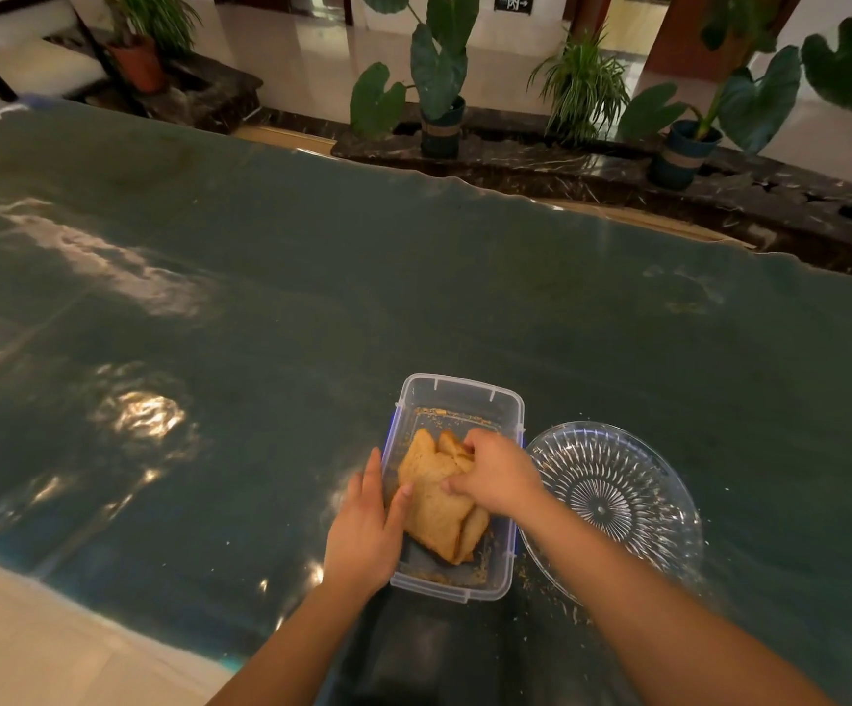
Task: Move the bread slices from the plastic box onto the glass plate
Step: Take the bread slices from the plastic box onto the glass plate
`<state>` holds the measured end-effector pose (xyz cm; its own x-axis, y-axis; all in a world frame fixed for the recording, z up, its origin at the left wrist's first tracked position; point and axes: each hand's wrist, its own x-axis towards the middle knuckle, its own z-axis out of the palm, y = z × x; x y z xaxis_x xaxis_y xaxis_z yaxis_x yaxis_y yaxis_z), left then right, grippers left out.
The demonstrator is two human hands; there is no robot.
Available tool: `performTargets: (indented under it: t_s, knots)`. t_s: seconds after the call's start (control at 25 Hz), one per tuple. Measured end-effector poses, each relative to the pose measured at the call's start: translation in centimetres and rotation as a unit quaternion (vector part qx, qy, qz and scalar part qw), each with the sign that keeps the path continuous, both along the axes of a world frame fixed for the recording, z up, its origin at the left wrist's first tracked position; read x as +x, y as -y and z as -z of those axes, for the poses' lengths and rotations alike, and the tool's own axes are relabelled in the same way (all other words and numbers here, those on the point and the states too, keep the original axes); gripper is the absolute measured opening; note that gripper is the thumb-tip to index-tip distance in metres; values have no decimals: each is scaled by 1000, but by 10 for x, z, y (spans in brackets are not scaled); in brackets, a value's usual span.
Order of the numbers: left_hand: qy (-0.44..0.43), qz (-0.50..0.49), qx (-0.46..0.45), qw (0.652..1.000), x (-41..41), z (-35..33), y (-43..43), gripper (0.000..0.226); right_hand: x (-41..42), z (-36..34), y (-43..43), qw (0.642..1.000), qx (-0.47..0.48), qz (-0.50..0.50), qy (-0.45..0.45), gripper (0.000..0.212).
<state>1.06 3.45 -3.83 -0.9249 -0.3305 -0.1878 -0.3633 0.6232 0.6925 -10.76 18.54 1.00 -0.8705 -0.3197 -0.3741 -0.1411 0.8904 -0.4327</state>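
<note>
A clear plastic box (457,394) stands on the table near me, with crumbs on its floor. Inside lie a few golden bread slices (431,504), overlapping and tilted. My right hand (498,473) reaches down into the box, its fingers and thumb pinched on the top slice's right edge. Against the box's left wall rests my left hand (363,527), thumb over the rim and touching the bread. A cut-glass plate (612,501) sits just right of the box and holds no bread; my right forearm crosses its near-left rim.
The table (312,298) has a glossy dark green cover that stretches far left and back. Crumbs lie scattered around the plate. Beyond the far edge, potted plants (439,94) stand on a dark stone ledge. Pale floor shows at the lower left.
</note>
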Motion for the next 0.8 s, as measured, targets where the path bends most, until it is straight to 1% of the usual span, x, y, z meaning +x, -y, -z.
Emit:
performTargets:
  t_s: [0.12, 0.2, 0.28, 0.4, 0.48, 0.56, 0.8]
  knots:
    - [-39, 43, -69, 996, 0, -4, -2, 76, 2, -16, -24, 994, -72, 80, -14, 42]
    - [-61, 71, -114, 989, 0, -3, -3, 78, 3, -29, -45, 979, -140, 148, -9, 38]
    - [-57, 96, -165, 980, 2, -1, -5, 80, 4, -39, -72, 951, -222, 215, 1, 33]
    - [-57, 127, -223, 965, 4, 0, -8, 79, 5, -46, -120, 890, -333, 313, 12, 32]
    - [-56, 150, -247, 956, 4, 1, -8, 78, 5, -42, -149, 861, -361, 358, 15, 35]
    - [-50, 165, -259, 950, 3, 2, -8, 78, 3, -32, -173, 842, -367, 393, 32, 38]
    - [-48, 177, -267, 946, 2, 3, -6, 77, 4, 13, -197, 814, -368, 436, 114, 50]
